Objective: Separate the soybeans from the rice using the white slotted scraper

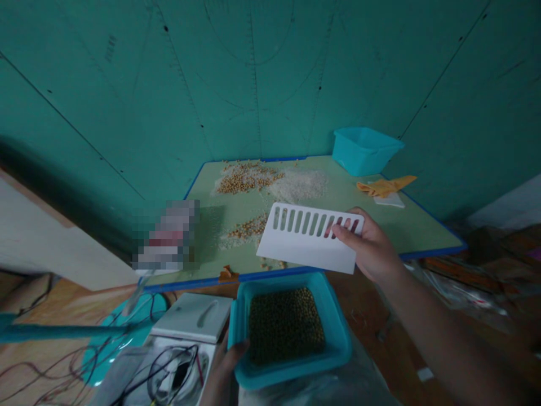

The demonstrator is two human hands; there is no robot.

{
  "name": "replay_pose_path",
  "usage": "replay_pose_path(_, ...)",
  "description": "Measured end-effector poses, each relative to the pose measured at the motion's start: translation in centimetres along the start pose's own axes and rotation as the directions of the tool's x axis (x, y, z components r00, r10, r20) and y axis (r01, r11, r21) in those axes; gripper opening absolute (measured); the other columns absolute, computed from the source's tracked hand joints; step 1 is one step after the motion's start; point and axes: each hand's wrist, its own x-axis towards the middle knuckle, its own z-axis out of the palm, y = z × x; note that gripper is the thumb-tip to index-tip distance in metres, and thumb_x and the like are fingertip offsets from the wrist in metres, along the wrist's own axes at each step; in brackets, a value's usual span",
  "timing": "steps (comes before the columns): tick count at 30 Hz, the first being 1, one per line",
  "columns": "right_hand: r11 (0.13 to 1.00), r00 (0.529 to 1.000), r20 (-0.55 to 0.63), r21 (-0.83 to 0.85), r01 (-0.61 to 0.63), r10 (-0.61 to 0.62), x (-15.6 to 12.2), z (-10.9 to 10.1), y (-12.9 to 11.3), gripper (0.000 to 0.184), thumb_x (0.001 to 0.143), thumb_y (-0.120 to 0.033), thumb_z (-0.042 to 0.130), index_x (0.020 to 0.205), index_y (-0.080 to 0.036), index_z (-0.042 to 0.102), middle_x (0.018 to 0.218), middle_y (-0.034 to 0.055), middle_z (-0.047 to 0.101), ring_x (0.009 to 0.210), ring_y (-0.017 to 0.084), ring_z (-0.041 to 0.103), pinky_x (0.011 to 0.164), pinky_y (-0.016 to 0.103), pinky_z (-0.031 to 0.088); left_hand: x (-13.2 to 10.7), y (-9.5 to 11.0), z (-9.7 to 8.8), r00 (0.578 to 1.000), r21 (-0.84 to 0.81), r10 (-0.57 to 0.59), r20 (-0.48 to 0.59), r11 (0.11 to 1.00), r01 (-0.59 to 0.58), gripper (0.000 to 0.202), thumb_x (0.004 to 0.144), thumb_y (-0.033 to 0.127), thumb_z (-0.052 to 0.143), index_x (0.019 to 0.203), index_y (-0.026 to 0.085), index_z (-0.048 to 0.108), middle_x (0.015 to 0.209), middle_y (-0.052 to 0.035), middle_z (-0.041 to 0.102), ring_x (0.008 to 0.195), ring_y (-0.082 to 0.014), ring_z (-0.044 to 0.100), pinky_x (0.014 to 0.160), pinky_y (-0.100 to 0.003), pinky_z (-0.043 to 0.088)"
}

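My right hand (367, 246) grips the right end of a flat white slotted plastic scraper (305, 252), thumb over the slots, and holds it above the front part of the table. Below it, my left hand (230, 361) is closed on the left rim of a turquoise plastic basin (291, 372). Many small round tan beans or chickpeas (287, 321) fill much of the basin's bottom. More of these round beans (249, 179) lie at the back of the table beside a pale granular heap (302, 184). A smaller bean pile (247, 226) is partly hidden behind the scraper.
The pale green table (422, 231) has a blue edge and stands against a green wall. At its back right are a turquoise bin (366, 152) and an orange cloth (386, 186). A white box (192, 316) with tangled cables (173, 375) stands left of the basin.
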Motion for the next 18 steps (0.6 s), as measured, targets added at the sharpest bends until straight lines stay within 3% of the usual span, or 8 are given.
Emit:
replay_pose_path(6, 1.0, 1.0, 0.023, 0.017, 0.008, -0.009, 0.0, 0.0, 0.1, 0.036, 0.063, -0.044, 0.078, 0.074, -0.023, 0.05, 0.066, -0.0039, 0.061, 0.057, 0.012, 0.053, 0.053, 0.024, 0.039, -1.4, 1.1, 0.9, 0.997, -0.004, -0.022, 0.075, 1.0, 0.022, 0.066, 0.06, 0.035, 0.072, 0.124, 0.027, 0.059, 0.127, -0.0036, 0.066, 0.112, -0.0379, 0.059, 0.091, -0.046, 0.049)
replay_pose_path(11, 1.0, 1.0, 0.03, -0.002, -0.008, 0.008, 0.1, 0.1, 0.3, 0.037, 0.062, -0.044, 0.078, 0.074, -0.023, 0.05, 0.062, -0.0047, 0.058, 0.055, 0.012, 0.051, 0.051, 0.024, 0.038, -0.6, 0.6, 0.5, 0.999, -0.013, -0.008, 0.048, 1.0, 0.009, 0.065, 0.058, 0.033, 0.073, 0.121, 0.024, 0.061, 0.116, -0.0028, 0.072, 0.12, -0.0354, 0.053, 0.096, -0.042, 0.046)
replay_pose_path(18, 1.0, 0.998, 0.057, -0.006, -0.016, 0.016, 0.1, 0.4, 0.3, 0.037, 0.063, -0.045, 0.077, 0.075, -0.023, 0.05, 0.062, -0.005, 0.056, 0.055, 0.011, 0.05, 0.051, 0.024, 0.038, 0.6, -0.3, -0.3, 1.0, -0.018, 0.003, 0.001, 1.0, -0.003, 0.069, 0.052, 0.034, 0.076, 0.118, 0.021, 0.062, 0.107, -0.0061, 0.076, 0.116, -0.0377, 0.056, 0.094, -0.045, 0.047)
